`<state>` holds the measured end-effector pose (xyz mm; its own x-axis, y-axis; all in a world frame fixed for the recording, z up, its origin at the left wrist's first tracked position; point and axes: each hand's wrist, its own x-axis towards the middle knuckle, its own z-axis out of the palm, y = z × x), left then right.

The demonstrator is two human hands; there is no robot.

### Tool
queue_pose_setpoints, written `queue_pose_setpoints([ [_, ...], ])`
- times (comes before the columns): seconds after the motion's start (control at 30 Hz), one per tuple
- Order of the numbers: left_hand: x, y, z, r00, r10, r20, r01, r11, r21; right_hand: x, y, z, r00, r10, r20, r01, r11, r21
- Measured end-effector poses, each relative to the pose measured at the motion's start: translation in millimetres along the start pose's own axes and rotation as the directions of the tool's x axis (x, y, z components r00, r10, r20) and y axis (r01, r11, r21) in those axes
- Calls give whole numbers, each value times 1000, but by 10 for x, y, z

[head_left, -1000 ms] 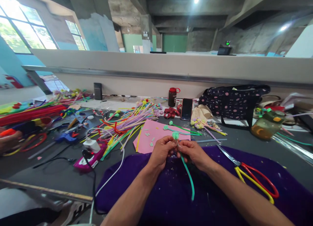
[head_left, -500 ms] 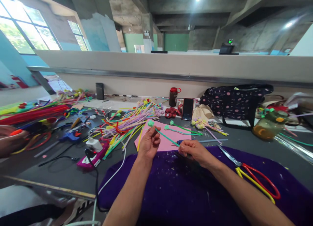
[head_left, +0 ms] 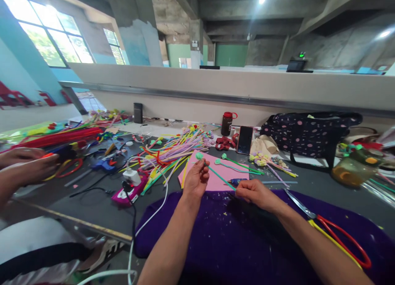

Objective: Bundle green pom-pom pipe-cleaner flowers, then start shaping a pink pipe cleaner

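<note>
the green stem (head_left: 220,177) is held straight over the pink sheet (head_left: 216,185), pinched below its mint head (head_left: 199,156) by the left hand (head_left: 196,179) and gripped farther along by the right hand (head_left: 255,194); it is judged light, bendable, best held below the soft-looking head.
</note>
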<state>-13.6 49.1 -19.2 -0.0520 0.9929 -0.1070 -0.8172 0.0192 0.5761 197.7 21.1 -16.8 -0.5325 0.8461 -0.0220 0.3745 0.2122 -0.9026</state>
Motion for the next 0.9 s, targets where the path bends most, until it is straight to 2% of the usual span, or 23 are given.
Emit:
queue_pose_setpoints([
  [0.2, 12, 9, -22, 999, -8, 36, 10, 999, -45, 12, 54, -64, 999, 44, -25, -44, 999, -6],
  [0.47, 2, 37, -35, 990, -15, 137, 20, 999, -39, -86, 211, -282, 960, 85, -268, -57, 992, 111],
  [0.63, -36, 61, -9, 984, -26, 176, 24, 1000, 18, -99, 272, -274, 929, 82, -362, -49, 994, 98],
  [0.9, -118, 75, 63, 987, -34, 158, 17, 994, 106, -50, 362, -161, 928, 45, -371, -53, 999, -11],
])
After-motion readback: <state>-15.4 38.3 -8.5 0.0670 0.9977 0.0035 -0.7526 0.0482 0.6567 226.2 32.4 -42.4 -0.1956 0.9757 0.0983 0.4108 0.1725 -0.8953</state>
